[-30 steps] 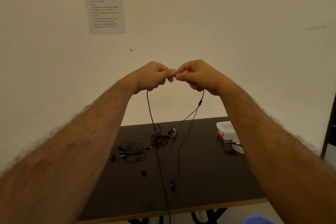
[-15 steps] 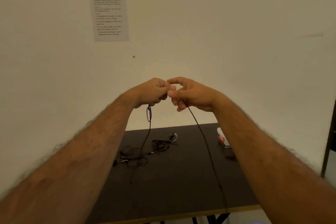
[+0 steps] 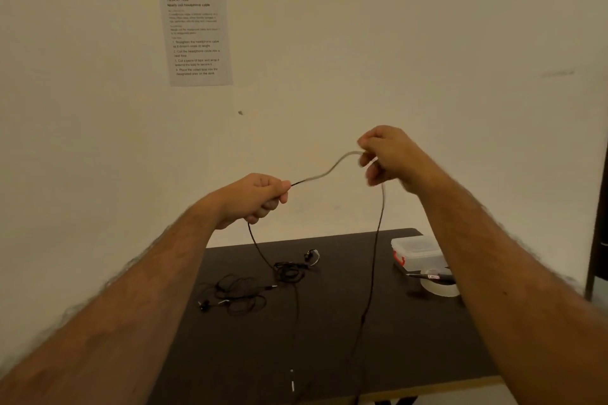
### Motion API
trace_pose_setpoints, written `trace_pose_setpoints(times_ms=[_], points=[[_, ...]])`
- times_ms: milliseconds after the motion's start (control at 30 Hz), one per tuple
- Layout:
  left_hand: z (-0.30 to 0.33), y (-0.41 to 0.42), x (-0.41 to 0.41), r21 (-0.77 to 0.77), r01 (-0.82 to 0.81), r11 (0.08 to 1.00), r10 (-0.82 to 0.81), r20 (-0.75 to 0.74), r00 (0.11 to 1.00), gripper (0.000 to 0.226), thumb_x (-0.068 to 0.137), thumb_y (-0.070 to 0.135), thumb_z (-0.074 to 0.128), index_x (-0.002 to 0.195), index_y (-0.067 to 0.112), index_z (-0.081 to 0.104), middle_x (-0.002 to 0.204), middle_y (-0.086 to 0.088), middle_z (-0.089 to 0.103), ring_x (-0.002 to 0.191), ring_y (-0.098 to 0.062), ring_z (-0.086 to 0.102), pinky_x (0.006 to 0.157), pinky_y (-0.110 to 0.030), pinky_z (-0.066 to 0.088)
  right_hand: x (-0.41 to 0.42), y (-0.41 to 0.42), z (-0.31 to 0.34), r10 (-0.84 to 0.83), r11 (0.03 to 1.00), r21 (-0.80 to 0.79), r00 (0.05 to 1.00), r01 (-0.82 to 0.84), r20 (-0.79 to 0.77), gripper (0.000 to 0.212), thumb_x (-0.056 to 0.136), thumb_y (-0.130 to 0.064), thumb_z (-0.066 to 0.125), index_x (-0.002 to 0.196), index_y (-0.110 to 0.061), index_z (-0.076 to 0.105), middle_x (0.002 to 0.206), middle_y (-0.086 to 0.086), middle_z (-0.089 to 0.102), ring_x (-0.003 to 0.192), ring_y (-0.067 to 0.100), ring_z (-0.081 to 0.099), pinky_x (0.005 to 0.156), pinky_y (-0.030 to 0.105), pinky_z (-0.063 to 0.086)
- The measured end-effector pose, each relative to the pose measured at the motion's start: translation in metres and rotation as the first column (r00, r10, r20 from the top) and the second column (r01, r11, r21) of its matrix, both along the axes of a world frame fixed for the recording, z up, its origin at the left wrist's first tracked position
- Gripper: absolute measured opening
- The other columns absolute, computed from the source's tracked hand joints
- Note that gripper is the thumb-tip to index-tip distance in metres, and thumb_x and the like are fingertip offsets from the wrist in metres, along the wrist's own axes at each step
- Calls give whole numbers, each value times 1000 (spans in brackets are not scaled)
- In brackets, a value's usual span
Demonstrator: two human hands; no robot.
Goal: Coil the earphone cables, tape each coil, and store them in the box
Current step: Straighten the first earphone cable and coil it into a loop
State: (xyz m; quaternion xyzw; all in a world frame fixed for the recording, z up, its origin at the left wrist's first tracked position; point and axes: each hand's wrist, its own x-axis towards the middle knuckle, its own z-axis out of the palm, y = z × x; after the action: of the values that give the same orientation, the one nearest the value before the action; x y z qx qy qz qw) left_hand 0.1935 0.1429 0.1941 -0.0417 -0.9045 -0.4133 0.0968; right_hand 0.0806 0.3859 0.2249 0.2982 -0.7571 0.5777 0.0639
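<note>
Black desk [image 3: 329,339] fills the lower centre of the view and carries everything not in the hands. At its far right corner stands a clear plastic box [image 3: 416,251] with a red latch, lid seemingly on; just in front of it lies a roll of clear tape [image 3: 441,286] with a dark, pen-like tool [image 3: 427,276] across it, whose kind cannot be told.

On the desk's left-centre lie two loose black earphone tangles: the larger tangle [image 3: 237,294] nearer the person, the smaller tangle [image 3: 291,270] behind it, with an earbud [image 3: 312,255] beside it. Neither is coiled or taped.

The earphone cable [image 3: 378,240] in hand is raised well above the desk. The left hand [image 3: 256,197] grips it in a closed fist, the cable emerging at the thumb. The right hand [image 3: 388,154], higher and apart to the right, pinches it with curled fingers; this hand is blurred. Between the hands the cable runs up and to the right, slack. From the right hand a long strand hangs straight down past the desk's near edge. A shorter strand drops from the left fist toward the smaller tangle; whether it joins it cannot be told.

Judgement: the coiling is at an early stage. The uncoiled length lies below the right hand, vertical, so that hand is the nearer one to feed it toward the left fist.
</note>
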Motion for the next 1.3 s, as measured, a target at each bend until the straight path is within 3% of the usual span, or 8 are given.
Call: trace_pose_setpoints(times_ms=[133, 267, 400, 567, 733, 933, 1100, 1300], points=[[13, 25, -3, -1, 67, 998, -67, -34, 997, 37, 104, 40, 42, 79, 16, 54, 58, 8, 33, 48, -7, 24, 44, -18, 23, 17, -15, -10, 333, 918, 156, 921, -366, 201, 71, 86, -43, 69, 144, -28, 29, 120, 17, 60, 67, 22, 68, 68, 40, 59], [23, 39, -7, -66, 58, 996, -60, -37, 997, 37, 104, 39, 42, 80, 16, 58, 54, 11, 36, 47, -6, 25, 44, -18, 23, 28, -34, -15, 171, 807, 576, 985, -134, -11, 88, 72, -51, 80, 142, -23, 34, 114, 1, 57, 87, 19, 70, 79, 39, 55], [28, 36, -8, -68, -13, 998, 7, -87, 996, 37, 104, 40, 43, 78, 17, 58, 55, 10, 39, 46, -5, 26, 44, -18, 24, 23, -28, -9, 101, 971, 225, 990, -76, -100, 32, 82, -15, 78, 107, -9, 58, 90, 17, 71, 62, 17, 70, 77, 44, 61], [32, 23, -7, -71, -122, 990, 108, -175, 979, 37, 103, 37, 45, 76, 17, 59, 58, 8, 41, 44, -5, 27, 42, -17, 24, 5, -4, -17, 287, 957, 15, 954, -289, 82, 47, 81, -1, 75, 122, -16, 58, 85, 9, 59, 65, 17, 57, 64, 34, 58], [35, 18, -7, -107, -157, 982, 135, -195, 971, 37, 102, 38, 49, 74, 17, 61, 60, 7, 45, 45, -5, 30, 45, -18, 27, -19, 1, -38, 20, 981, -195, 999, -12, 39, 33, 86, 8, 58, 114, -9, 65, 67, 4, 48, 51, 13, 38, 46, 24, 39], [37, 18, -4, -117, -195, 974, 158, -267, 951, 37, 101, 38, 50, 75, 17, 63, 63, 6, 48, 50, -6, 35, 49, -20, 31, -17, 6, -53, 209, 975, -102, 969, -196, 134, 21, 94, -18, 63, 115, -13, 64, 81, 9, 56, 48, 12, 40, 45, 23, 31], [37, 46, -10, -173, -66, 983, 30, -201, 979, 38, 103, 38, 46, 77, 18, 65, 53, 14, 45, 44, -3, 34, 43, -16, 30, 11, -12, -42, 429, 896, 93, 900, -435, 77, 65, 80, -45, 66, 136, -20, 47, 111, 9, 71, 100, 21, 71, 97, 42, 51], [26, 41, -11, -74, -5, 997, -2, -89, 996, 41, 102, 44, 45, 75, 16, 59, 53, 11, 38, 47, -7, 25, 43, -18, 24, 17, -26, -18, 333, 943, 44, 938, -330, -98, 24, 89, -13, 70, 112, -9, 66, 51, -6, 46, 45, 9, 32, 44, 25, 28]])
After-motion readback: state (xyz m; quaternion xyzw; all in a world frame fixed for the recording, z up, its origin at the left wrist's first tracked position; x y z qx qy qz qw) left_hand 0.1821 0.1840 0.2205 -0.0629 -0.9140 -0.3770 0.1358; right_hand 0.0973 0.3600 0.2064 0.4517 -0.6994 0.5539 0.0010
